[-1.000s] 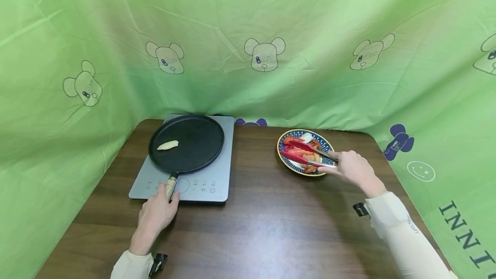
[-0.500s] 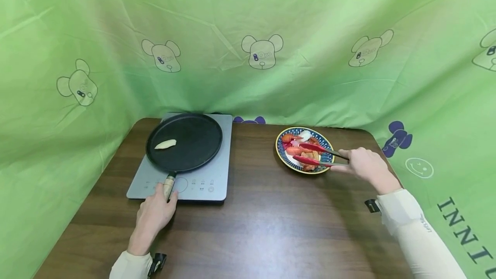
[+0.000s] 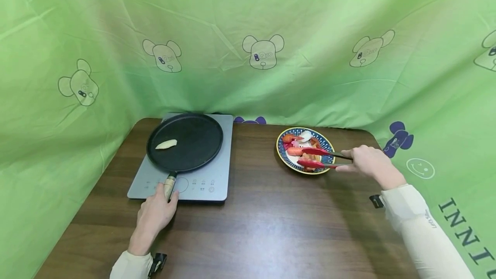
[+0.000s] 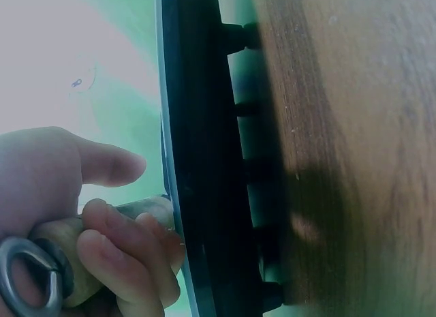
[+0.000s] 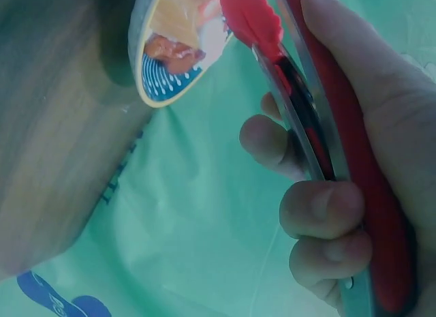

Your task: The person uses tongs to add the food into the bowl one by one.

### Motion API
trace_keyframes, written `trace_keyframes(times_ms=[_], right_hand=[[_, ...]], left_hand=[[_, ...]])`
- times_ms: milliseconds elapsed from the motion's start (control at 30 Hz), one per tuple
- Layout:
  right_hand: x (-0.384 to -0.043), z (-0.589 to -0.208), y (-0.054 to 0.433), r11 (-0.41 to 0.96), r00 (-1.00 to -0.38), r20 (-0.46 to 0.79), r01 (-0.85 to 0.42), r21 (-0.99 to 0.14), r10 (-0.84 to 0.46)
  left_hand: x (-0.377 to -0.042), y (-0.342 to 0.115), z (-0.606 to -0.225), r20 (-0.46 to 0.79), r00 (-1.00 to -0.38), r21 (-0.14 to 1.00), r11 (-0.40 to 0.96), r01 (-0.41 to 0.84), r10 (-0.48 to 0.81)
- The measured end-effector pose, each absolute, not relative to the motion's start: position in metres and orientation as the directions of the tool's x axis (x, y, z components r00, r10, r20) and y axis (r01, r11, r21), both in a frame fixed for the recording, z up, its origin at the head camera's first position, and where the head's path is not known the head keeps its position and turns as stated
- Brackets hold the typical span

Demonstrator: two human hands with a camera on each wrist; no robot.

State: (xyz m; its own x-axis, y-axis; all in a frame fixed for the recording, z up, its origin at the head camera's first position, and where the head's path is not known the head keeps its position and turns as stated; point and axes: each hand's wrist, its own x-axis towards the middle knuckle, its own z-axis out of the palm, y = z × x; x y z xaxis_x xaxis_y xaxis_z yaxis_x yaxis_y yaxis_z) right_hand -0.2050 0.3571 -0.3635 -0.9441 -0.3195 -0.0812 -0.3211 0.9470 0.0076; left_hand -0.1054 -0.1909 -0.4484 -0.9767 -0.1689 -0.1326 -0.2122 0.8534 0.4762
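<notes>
My left hand (image 3: 155, 212) grips the wooden handle (image 3: 169, 186) of a flat black frying pan (image 3: 197, 141). In the left wrist view its fingers (image 4: 129, 252) curl round the handle, which ends in a metal ring (image 4: 30, 279). A pale, elongated food piece (image 3: 166, 144) lies left of the pan's middle. My right hand (image 3: 370, 165) holds red-tipped tongs (image 3: 311, 164), fingers and thumb wrapped round their arms. The tongs' tips are apart, over the right half of a blue-patterned plate (image 3: 284, 161) with mixed food; whether they touch any is unclear.
The pan rests on a grey induction cooktop (image 3: 217, 180) at the table's left. Bare wooden table (image 3: 255, 214) lies between cooktop and plate. A green patterned cloth (image 3: 217, 20) hangs behind the table and along both sides.
My right hand has drawn the tongs to the right across the plate, uncovering food on its left side. The left hand keeps its grip on the handle, and the pan stays put.
</notes>
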Motion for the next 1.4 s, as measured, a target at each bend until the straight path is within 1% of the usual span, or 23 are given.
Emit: trace_keyframes(times_ms=[200, 400, 633, 933, 1400], right_hand=[[-0.206, -0.356, 0.357, 0.945, -0.941, -0.098, -0.326, 0.010, -0.324], [-0.205, -0.350, 0.357, 0.953, -0.944, -0.128, -0.303, -0.017, -0.303], [-0.202, -0.353, 0.354, 0.960, -0.946, -0.165, -0.278, -0.018, -0.278], [-0.199, -0.363, 0.352, 0.944, -0.943, -0.086, -0.327, 0.050, -0.322], [-0.196, -0.367, 0.355, 0.942, -0.941, -0.075, -0.334, 0.040, -0.331]], left_hand=[[-0.106, -0.191, -0.449, -0.138, -0.976, 0.478, 0.851, -0.215, -0.169], [-0.106, -0.191, -0.448, -0.135, -0.976, 0.477, 0.853, -0.214, -0.170], [-0.105, -0.192, -0.448, -0.125, -0.978, 0.478, 0.854, -0.207, -0.167], [-0.105, -0.191, -0.448, -0.137, -0.977, 0.483, 0.850, -0.209, -0.162], [-0.106, -0.192, -0.449, -0.125, -0.978, 0.479, 0.853, -0.207, -0.167]])
